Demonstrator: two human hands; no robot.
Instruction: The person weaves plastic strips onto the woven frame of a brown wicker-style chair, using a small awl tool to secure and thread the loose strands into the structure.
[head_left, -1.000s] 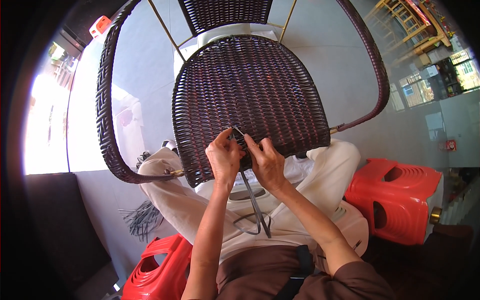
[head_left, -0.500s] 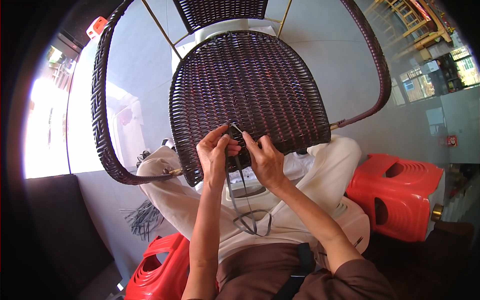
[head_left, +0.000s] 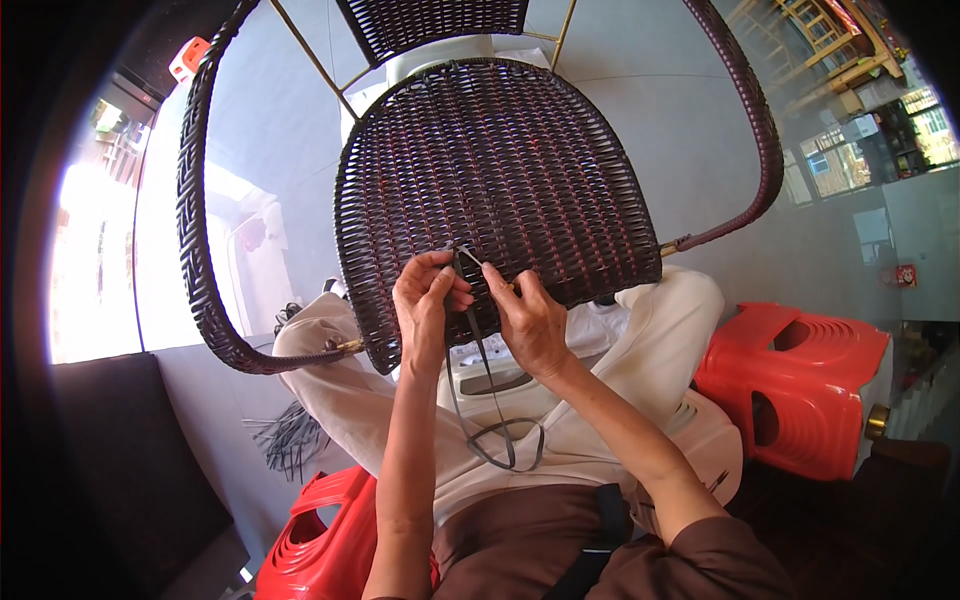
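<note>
Head: red stools (head_left: 800, 385) near woven chair (head_left: 490, 190)

Bare hands (head_left: 535, 325) go with a brown short-sleeved top (head_left: 510, 545), a black strap (head_left: 580, 574) and loose cream trousers (head_left: 668, 335).

1. My bare left hand (head_left: 425, 290) has shifted leftward, so a clear gap parts it from my bare right hand (head_left: 530, 320); a second ago the two almost met.
2. Its fingers, tightly curled earlier, have loosened.
3. The thin, flat, dark grey pliable strip (head_left: 486, 459), earlier bunched in a narrow line, now hangs in two separate strands above a rounder loop.
</note>
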